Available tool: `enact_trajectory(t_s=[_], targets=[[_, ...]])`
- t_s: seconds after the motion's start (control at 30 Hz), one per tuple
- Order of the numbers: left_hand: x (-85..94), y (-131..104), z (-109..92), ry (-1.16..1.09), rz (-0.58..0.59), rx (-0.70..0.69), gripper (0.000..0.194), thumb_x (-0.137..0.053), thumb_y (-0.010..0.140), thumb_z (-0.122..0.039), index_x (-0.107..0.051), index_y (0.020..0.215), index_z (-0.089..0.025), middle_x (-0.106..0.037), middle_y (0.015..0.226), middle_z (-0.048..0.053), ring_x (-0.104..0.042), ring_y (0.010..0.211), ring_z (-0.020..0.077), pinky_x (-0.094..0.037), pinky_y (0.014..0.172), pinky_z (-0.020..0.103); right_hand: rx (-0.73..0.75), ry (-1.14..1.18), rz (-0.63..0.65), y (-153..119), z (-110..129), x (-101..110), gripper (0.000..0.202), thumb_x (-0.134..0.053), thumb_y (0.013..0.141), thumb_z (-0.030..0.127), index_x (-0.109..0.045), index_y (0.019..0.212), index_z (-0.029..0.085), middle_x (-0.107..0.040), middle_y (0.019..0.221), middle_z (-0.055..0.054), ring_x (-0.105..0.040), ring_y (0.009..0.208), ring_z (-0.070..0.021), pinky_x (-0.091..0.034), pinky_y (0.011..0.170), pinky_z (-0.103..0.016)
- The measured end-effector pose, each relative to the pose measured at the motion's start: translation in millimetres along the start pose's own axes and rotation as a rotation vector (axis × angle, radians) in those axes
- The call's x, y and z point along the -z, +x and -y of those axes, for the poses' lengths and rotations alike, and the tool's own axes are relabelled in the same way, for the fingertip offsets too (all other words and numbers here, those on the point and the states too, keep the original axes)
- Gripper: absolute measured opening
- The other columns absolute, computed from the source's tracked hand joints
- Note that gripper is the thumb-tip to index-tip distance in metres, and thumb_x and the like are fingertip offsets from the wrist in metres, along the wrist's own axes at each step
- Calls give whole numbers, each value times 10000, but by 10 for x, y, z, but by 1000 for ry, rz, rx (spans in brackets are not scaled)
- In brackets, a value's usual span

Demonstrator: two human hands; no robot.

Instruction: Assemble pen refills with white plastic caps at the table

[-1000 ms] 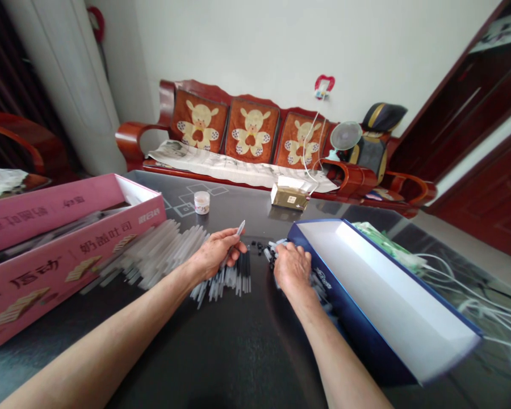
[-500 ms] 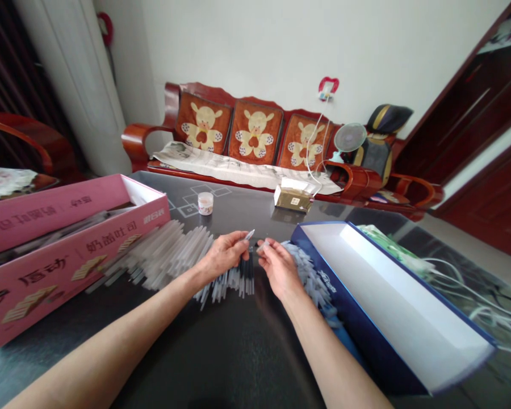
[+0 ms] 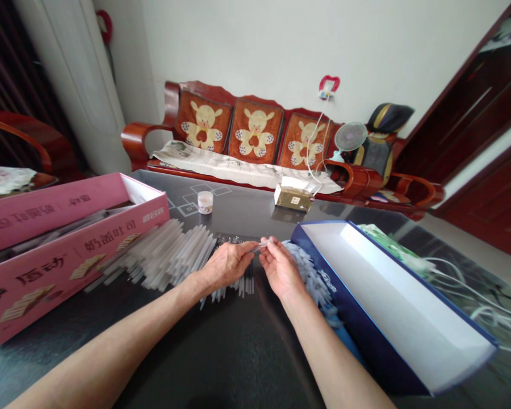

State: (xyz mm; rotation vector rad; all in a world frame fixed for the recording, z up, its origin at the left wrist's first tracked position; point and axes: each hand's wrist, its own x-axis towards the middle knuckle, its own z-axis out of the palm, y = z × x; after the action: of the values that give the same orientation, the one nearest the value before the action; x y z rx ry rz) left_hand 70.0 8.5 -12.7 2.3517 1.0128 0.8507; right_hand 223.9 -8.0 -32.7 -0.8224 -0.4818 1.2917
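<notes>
A small clear piece [image 3: 261, 246] spans the gap between my two hands above the dark table. My left hand [image 3: 229, 262] pinches its left end, and my right hand [image 3: 279, 267] has the fingertips closed on its right end. Beside my left hand lies a pile of translucent tubes [image 3: 170, 253], with thinner tubes [image 3: 242, 285] partly hidden beneath the hand. A heap of small pale bluish pieces [image 3: 313, 278] lies just right of my right hand. What the clear piece is exactly is too small to tell.
At the left stands a pink box [image 3: 79, 250] with things inside. An open blue box [image 3: 392, 307] with a white inside is at the right. A small jar [image 3: 205, 202] and a tissue box [image 3: 293, 196] stand farther back, and white cables [image 3: 485, 312] lie far right.
My left hand has moved slightly right, and its fingertips now meet those of my right hand at the clear piece. Before, the hands were apart, each with a small piece.
</notes>
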Motion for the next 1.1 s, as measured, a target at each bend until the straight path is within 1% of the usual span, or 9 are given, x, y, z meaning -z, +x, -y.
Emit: enact_trajectory(t_s=[0.13,0.27,0.37,0.47,0.57,0.7,0.8,0.9,1.1], targets=[[11,7,-7,45,12,6,318,-397,879,-256,-613,1110,-219,-632,703,17,-552,592,128,-362,591,216,13,-52,38,-46,-17,-25,285,-780,590,217,-619,823,204,-720,823,19,-626,680,-94,-455,591,-195],[32,19,-12,68,17,30,239,-404,872,-258,-629,848,-179,-570,618,5,-491,551,112,-314,562,219,26,-115,70,-69,-32,-37,300,-782,595,245,-621,844,200,-714,842,11,-625,693,-99,-458,596,-199],[48,28,-17,94,32,47,283,-411,869,-270,-578,664,-170,-505,551,-6,-433,515,98,-275,543,226,60,-171,77,-73,-28,-32,346,-776,605,255,-641,919,203,-712,879,1,-629,705,-104,-473,614,-209],[54,37,-23,110,34,51,330,-400,876,-268,-530,590,-167,-481,535,-5,-412,508,94,-270,542,231,70,-206,79,-80,-17,-33,362,-777,611,264,-662,947,191,-713,872,-8,-630,705,-101,-484,623,-206],[41,40,-10,157,22,21,332,-399,882,-264,-524,589,-168,-503,564,8,-438,531,100,-298,556,230,70,-195,53,-90,-20,-47,339,-791,590,253,-676,901,180,-714,819,-6,-624,663,-98,-500,629,-218],[11,18,16,282,-5,-35,327,-376,907,-287,-572,675,-165,-557,667,46,-517,620,125,-364,607,227,60,-173,1,-99,-39,-70,328,-804,571,244,-682,866,172,-712,779,-8,-621,625,-101,-522,633,-242],[4,-11,7,412,16,-7,337,-344,925,-313,-597,769,-154,-577,744,67,-534,620,132,-375,574,227,44,-172,-22,-99,-48,-77,329,-813,563,251,-683,852,160,-709,751,-12,-620,606,-102,-529,617,-243],[1,-34,-5,512,49,-13,343,-312,938,-307,-599,838,-148,-579,800,77,-545,624,138,-388,553,230,25,-161,-32,-97,-53,-78,337,-820,550,253,-679,839,154,-699,708,-4,-619,585,-101,-532,601,-241],[-62,-56,53,586,23,-99,286,-321,930,-232,-584,850,-154,-552,817,76,-570,740,159,-463,657,256,-2,-110,-46,-86,-77,-74,326,-826,539,234,-657,809,163,-687,669,7,-627,580,-112,-538,593,-253]])
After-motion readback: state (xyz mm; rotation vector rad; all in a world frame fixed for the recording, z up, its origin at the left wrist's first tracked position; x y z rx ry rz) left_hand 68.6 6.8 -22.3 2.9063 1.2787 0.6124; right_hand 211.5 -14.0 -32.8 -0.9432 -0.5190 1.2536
